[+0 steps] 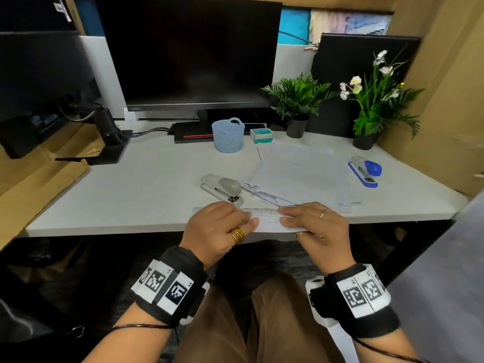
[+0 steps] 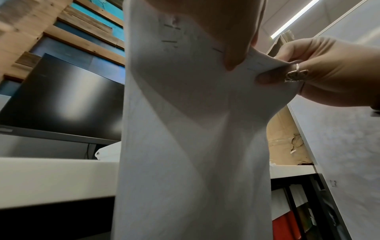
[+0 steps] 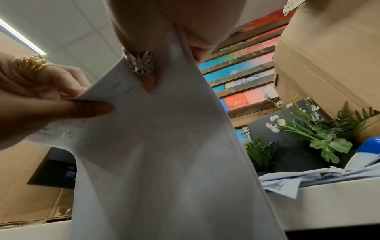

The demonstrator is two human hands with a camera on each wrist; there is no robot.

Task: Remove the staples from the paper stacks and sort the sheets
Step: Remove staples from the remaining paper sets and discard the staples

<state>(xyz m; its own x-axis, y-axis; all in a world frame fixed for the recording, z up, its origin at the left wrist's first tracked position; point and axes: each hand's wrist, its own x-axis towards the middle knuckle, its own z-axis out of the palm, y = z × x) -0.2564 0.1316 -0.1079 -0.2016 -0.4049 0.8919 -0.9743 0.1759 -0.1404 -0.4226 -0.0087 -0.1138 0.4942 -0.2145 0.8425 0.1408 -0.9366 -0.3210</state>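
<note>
White paper, a stapled stack (image 1: pixel 268 220), is held at the desk's (image 1: pixel 131 184) near edge, both hands pinching its top margin: the left hand (image 1: pixel 222 229) at 9 o'clock of the staples, the right hand (image 1: pixel 318 227) at 3 o'clock. The grip looks meant to keep the stapled strip taut so the staples (image 2: pixel 169 34) can be worked loose; several short ones show in the left wrist view. Loose sheets (image 1: pixel 296 174) lie at 12 o'clock of the hands, a grey stapler (image 1: pixel 222 188) at 11 o'clock and a blue stapler (image 1: pixel 365 170) at 2 o'clock. Nothing blocks the stack.
</note>
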